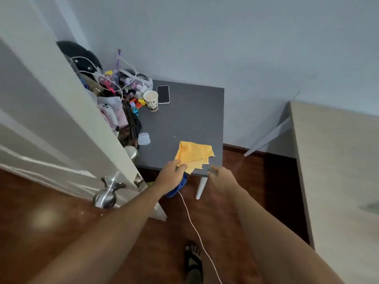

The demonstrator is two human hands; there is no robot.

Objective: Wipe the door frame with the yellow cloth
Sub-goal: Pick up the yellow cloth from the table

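Note:
A folded yellow cloth [194, 154] lies at the near right corner of a dark grey table [190, 117]. My left hand [171, 174] pinches the cloth's near left corner between thumb and fingers. My right hand [222, 177] hovers at the table's near edge just right of the cloth, fingers loosely curled with nothing in them. A white door [51, 111] stands open at the left, its edge toward me, with a silver knob [106, 194].
The table's far left holds clutter: a paper cup [151, 100], a phone [163, 94], a small plastic container [144, 138], cables, toys and a black helmet [80, 56]. A white cable [196, 230] trails over the wooden floor. A beige cabinet [338, 171] stands at the right.

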